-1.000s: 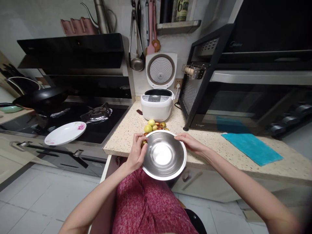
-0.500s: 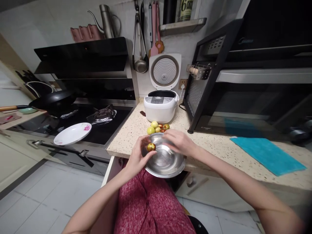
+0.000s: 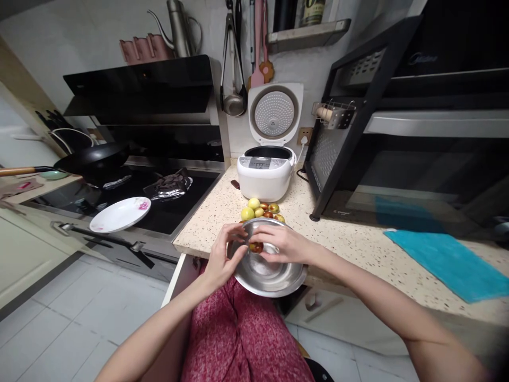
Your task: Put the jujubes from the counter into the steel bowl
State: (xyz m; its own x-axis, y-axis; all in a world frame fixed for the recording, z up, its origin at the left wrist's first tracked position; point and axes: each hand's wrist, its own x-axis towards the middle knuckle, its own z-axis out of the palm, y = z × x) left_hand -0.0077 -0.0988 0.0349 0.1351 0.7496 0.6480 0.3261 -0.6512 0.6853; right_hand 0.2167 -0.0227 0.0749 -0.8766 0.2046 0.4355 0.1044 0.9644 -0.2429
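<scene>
Several loose fruits (image 3: pixel 262 208) behind bowl (image 3: pixel 265 273)

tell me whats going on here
A person stands at the counter. Both hands, left hand and right hand, hold a small reddish fruit over a steel bowl at the counter's edge. More fruits lie just behind the bowl, in front of an open rice cooker. A blue cloth lies to the right.
</scene>
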